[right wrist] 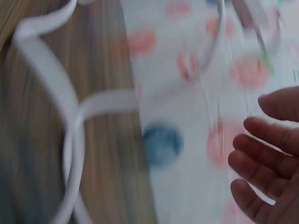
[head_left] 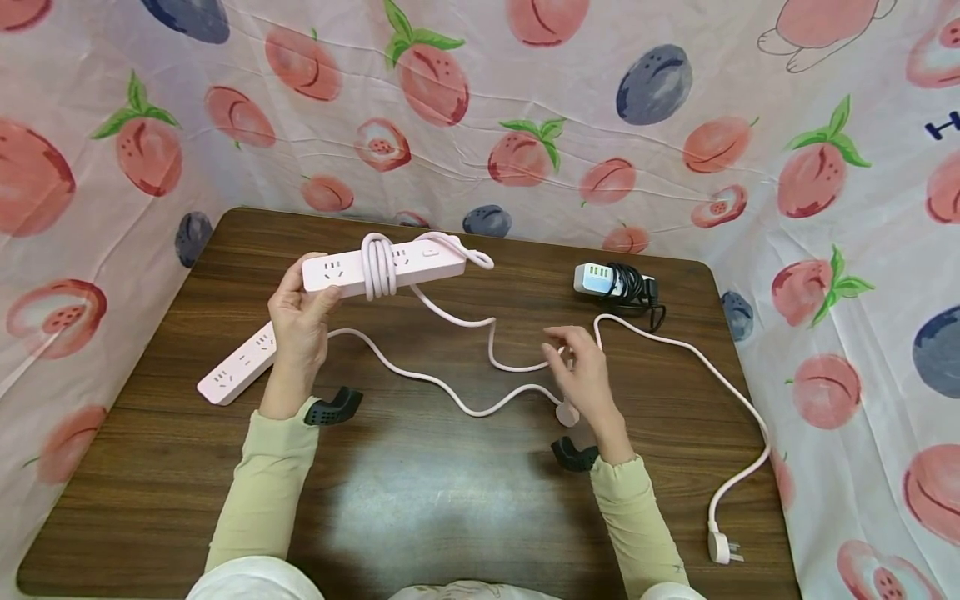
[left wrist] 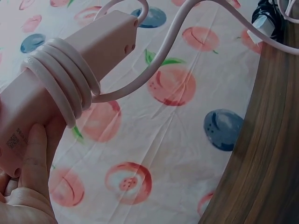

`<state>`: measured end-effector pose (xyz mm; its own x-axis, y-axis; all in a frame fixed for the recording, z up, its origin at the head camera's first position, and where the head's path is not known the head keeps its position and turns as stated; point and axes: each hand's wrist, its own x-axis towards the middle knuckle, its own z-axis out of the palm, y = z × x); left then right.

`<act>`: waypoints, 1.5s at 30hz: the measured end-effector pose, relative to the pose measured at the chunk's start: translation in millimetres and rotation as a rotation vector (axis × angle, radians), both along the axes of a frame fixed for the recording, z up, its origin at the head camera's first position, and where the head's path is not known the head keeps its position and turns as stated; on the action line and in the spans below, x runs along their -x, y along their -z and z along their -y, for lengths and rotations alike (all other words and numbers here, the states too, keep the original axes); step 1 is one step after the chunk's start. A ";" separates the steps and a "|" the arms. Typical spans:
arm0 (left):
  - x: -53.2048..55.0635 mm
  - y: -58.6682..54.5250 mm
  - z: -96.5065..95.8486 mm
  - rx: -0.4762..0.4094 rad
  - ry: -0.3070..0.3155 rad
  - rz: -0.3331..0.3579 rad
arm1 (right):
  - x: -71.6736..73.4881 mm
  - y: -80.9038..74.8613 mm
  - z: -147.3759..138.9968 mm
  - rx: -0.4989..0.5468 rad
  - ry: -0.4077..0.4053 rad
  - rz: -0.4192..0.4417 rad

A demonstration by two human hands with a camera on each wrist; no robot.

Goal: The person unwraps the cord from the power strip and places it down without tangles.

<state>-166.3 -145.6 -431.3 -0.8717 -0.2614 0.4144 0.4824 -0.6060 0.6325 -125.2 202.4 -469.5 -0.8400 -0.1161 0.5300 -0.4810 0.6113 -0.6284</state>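
Observation:
My left hand (head_left: 300, 325) grips the left end of a pale pink power strip (head_left: 435, 260), raised over the back of the table. Several turns of its cord (head_left: 378, 265) wrap around the strip's middle, with another loop at the right end. From the wraps, loose cord (head_left: 453, 318) runs down toward my right hand (head_left: 587, 375). That hand hovers right of center with loosely bent fingers, holding nothing. In the right wrist view its fingers (right wrist: 261, 161) are apart from the blurred cord (right wrist: 56, 74). The left wrist view shows the strip's underside (left wrist: 98, 42) and the coils.
A second pink power strip (head_left: 240, 367) lies at left, partly behind my left arm; its cord reaches a round plug (head_left: 567, 413) beside my right wrist. A white charging strip (head_left: 596, 279) wrapped in black cord (head_left: 633, 287) sits back right. Another plug (head_left: 720, 547) lies near the right edge.

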 end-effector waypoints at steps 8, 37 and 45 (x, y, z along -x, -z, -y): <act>0.0 -0.2 -5.0 0.016 0.012 0.003 | 25.9 -29.6 73.3 -0.014 -0.323 0.020; -3.8 6.0 -5.0 0.091 0.170 -0.017 | 66.5 -28.7 58.6 0.536 -0.382 0.357; -3.2 10.5 -2.8 0.149 0.196 0.009 | 63.6 -40.8 46.9 0.703 -0.391 0.242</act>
<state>-163.1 -142.8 -441.8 -0.9035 -0.0229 0.4280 0.3587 -0.5870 0.7258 -188.8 155.5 -428.7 -0.9078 -0.1321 0.3980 -0.3796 -0.1440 -0.9138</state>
